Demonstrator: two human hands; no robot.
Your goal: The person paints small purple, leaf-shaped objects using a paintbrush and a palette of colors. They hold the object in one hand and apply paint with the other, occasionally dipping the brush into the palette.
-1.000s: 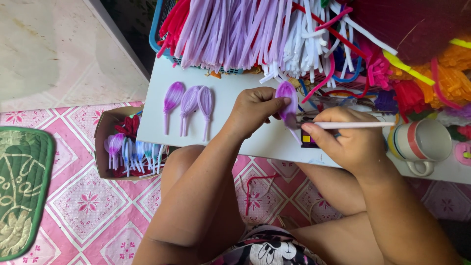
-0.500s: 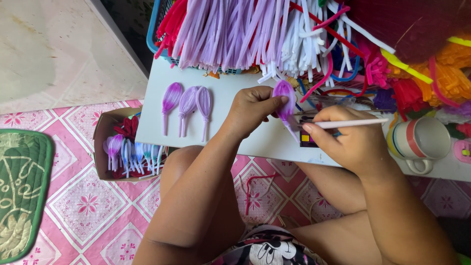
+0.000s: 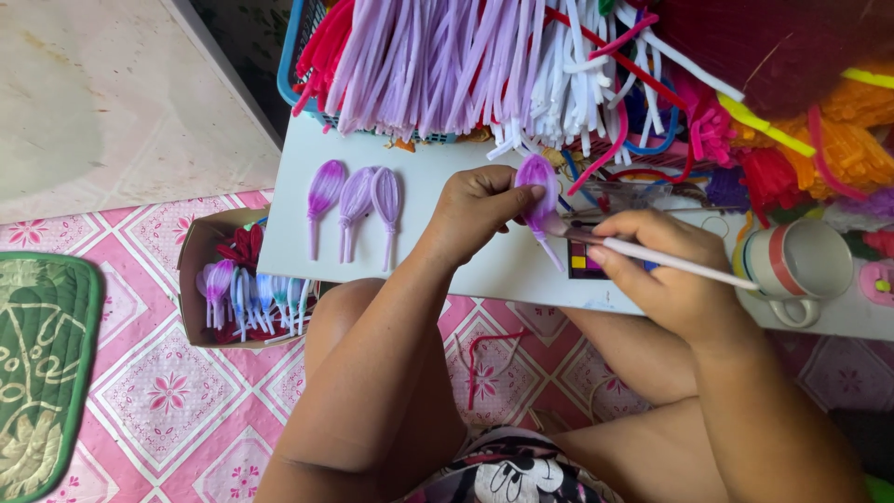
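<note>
My left hand (image 3: 480, 210) pinches a purple petal-shaped pipe-cleaner loop (image 3: 537, 186) above a white board (image 3: 438, 251). My right hand (image 3: 666, 275) grips a thin white paintbrush (image 3: 689, 267), whose tip touches the lower part of that petal. Three finished purple-and-white petals (image 3: 357, 200) lie side by side on the board to the left of my left hand. A small paint palette (image 3: 585, 264) with coloured squares peeks out under my right hand.
A white mug with a red band (image 3: 796, 265) stands right of my right hand. Bundles of lilac, white and red pipe cleaners (image 3: 447, 65) fill a blue basket behind the board. A cardboard box (image 3: 200, 256) of petals sits on the pink tiled floor, a green mat (image 3: 42, 373) farther left.
The brush tip has shifted slightly along the petal in my left hand. Both hands stay in nearly the same place.
</note>
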